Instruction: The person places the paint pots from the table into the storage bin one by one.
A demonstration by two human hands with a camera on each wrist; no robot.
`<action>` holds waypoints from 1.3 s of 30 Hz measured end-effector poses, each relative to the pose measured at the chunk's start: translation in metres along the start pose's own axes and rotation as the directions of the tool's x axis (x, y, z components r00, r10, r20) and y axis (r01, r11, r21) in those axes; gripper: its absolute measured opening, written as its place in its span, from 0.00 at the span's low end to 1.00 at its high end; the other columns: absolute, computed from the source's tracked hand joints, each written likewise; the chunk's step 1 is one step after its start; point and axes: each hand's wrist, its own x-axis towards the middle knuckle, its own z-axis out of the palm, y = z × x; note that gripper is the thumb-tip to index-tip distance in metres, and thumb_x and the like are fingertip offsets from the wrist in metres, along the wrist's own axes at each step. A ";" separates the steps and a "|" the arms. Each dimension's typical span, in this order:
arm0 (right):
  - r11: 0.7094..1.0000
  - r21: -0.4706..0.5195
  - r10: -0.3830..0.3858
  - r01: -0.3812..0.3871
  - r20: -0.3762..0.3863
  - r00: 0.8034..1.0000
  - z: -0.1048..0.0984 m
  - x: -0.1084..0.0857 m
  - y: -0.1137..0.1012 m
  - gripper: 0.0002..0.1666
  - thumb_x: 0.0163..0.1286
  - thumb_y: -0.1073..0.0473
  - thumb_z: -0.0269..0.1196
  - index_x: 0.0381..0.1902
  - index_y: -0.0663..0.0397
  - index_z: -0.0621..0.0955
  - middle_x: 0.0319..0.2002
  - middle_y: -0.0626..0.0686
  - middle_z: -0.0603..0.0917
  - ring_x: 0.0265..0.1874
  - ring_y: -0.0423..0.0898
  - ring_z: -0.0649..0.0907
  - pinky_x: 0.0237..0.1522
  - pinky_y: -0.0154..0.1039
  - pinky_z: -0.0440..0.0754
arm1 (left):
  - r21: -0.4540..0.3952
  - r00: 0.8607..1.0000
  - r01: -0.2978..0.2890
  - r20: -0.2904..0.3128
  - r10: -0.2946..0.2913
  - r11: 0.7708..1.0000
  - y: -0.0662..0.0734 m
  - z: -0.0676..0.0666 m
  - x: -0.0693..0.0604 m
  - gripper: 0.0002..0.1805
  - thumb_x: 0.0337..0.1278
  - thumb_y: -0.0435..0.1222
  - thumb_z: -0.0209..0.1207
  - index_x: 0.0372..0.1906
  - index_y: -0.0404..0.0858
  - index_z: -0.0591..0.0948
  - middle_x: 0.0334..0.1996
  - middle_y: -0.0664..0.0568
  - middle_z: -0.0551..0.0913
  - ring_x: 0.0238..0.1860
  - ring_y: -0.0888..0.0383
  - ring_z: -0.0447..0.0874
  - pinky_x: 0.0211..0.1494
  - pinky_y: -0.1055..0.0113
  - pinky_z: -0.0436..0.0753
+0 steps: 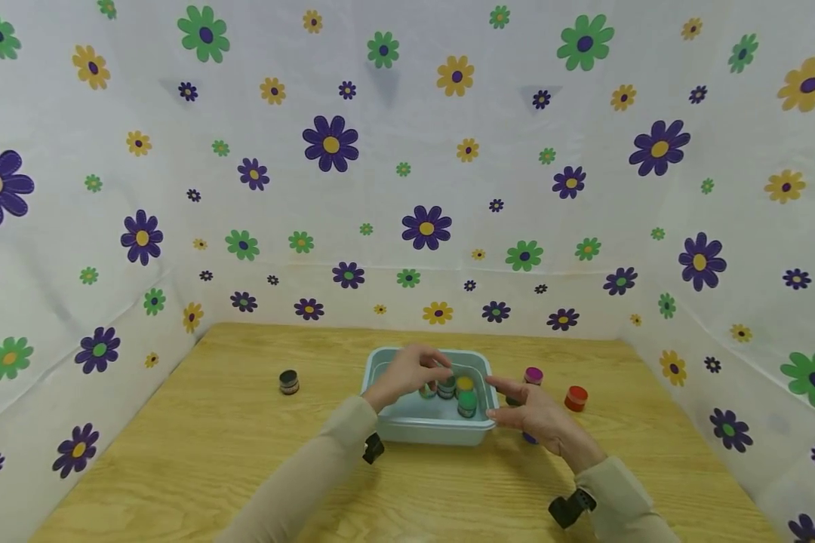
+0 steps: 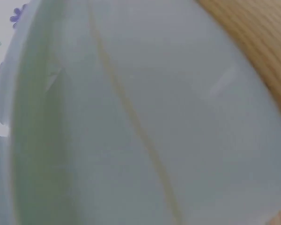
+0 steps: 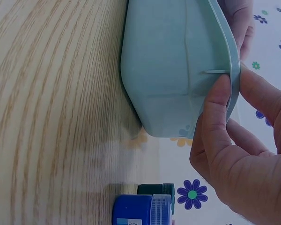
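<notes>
A pale blue plastic basin (image 1: 424,435) stands on the table with several small paint jars inside, among them a yellow-lidded jar (image 1: 465,384) and a green-lidded jar (image 1: 467,404). My left hand (image 1: 410,371) reaches over the left part of the basin, its fingertips pinching a dark paint jar (image 1: 446,389) at the top. Another jar (image 1: 427,391) is partly hidden beneath that hand. At the basin's right end, my right hand (image 1: 539,416) pinches the rim (image 3: 234,70) between thumb and fingers. Only the basin's outer wall (image 2: 187,117) fills the left wrist view.
Away to the left stands a black paint jar (image 1: 288,381). Right of the basin are a red jar (image 1: 576,398) and a magenta-lidded jar (image 1: 533,375). A blue jar (image 3: 133,209) and a dark green jar (image 3: 154,189) stand near my right hand. Flower-printed sheeting (image 1: 380,188) surrounds the table.
</notes>
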 end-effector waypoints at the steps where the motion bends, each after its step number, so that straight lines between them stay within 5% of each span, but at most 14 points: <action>1: 1.000 0.000 0.001 -0.001 -0.002 1.000 -0.001 0.000 0.000 0.41 0.61 0.59 0.70 0.71 0.54 0.68 0.74 0.65 0.59 0.71 0.69 0.60 0.55 0.45 0.84 | -0.009 1.000 -0.001 0.008 0.001 1.000 0.001 -0.003 -0.001 0.13 0.62 0.40 0.64 0.45 0.37 0.86 0.35 0.39 0.87 0.34 0.34 0.83 0.29 0.52 0.85; 5: 1.000 0.005 0.007 -0.007 -0.010 1.000 -0.001 0.000 0.001 0.41 0.61 0.60 0.71 0.71 0.54 0.69 0.74 0.65 0.59 0.72 0.69 0.59 0.55 0.44 0.84 | -0.051 1.000 0.015 0.025 -0.013 0.999 0.002 -0.015 -0.008 0.13 0.63 0.42 0.63 0.45 0.37 0.86 0.37 0.34 0.86 0.26 0.43 0.80 0.21 0.67 0.76; 9: 1.000 0.004 0.010 -0.010 -0.016 1.000 0.000 0.001 0.001 0.41 0.61 0.60 0.71 0.71 0.54 0.69 0.74 0.65 0.60 0.71 0.69 0.60 0.54 0.44 0.85 | -0.093 0.999 0.034 0.003 -0.034 0.995 -0.005 -0.029 -0.013 0.15 0.63 0.43 0.63 0.46 0.34 0.85 0.31 0.41 0.86 0.20 0.59 0.73 0.20 0.71 0.68; 21: 1.000 0.004 -0.005 0.005 -0.017 1.000 0.000 0.000 0.000 0.40 0.62 0.60 0.70 0.71 0.55 0.69 0.74 0.66 0.60 0.61 0.57 0.77 0.53 0.43 0.85 | -0.162 0.992 0.090 -0.070 -0.103 0.983 -0.033 -0.077 -0.039 0.17 0.64 0.44 0.62 0.48 0.35 0.83 0.30 0.46 0.84 0.19 0.61 0.67 0.18 0.74 0.62; 30: 1.000 0.023 -0.001 0.001 -0.012 1.000 0.001 0.000 -0.001 0.40 0.62 0.61 0.70 0.71 0.54 0.69 0.74 0.65 0.59 0.69 0.67 0.65 0.55 0.44 0.84 | -0.114 0.995 0.099 -0.014 -0.101 0.989 -0.045 -0.105 -0.062 0.21 0.66 0.45 0.60 0.54 0.33 0.80 0.34 0.49 0.83 0.31 0.55 0.78 0.26 0.71 0.74; 39: 1.000 0.030 0.005 -0.004 -0.016 1.000 0.001 0.000 0.000 0.39 0.62 0.62 0.69 0.71 0.55 0.69 0.74 0.65 0.60 0.71 0.67 0.62 0.55 0.45 0.84 | -0.032 0.988 0.156 -0.002 -0.156 0.987 -0.072 -0.142 -0.082 0.20 0.66 0.44 0.60 0.56 0.37 0.79 0.48 0.36 0.84 0.39 0.54 0.85 0.39 0.63 0.85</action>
